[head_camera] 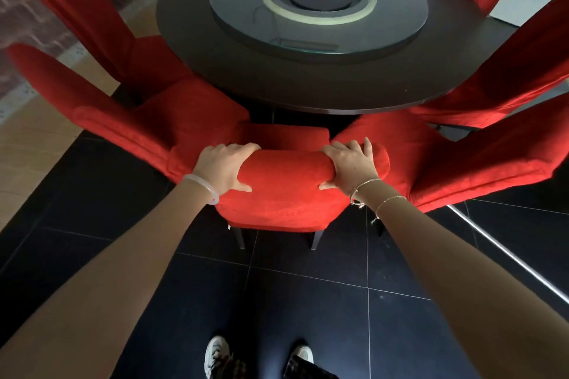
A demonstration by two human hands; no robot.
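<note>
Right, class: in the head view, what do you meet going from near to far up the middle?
White shoes → black floor tiles → red chair's backrest, gripped by left hand and right hand → dark round table → glass turntable.

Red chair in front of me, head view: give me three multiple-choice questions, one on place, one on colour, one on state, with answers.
1. Where do the left hand and right hand grip the chair?
A seat
B backrest top
C underside

2. What colour is the floor under it?
A white
B black
C green

3. How does the chair stand?
A upright
B tipped on its side
C upside down

Answers:
1. B, both hands curl over the padded top edge.
2. B, dark tiles with pale joints.
3. A, backrest up, base on the floor.
</note>
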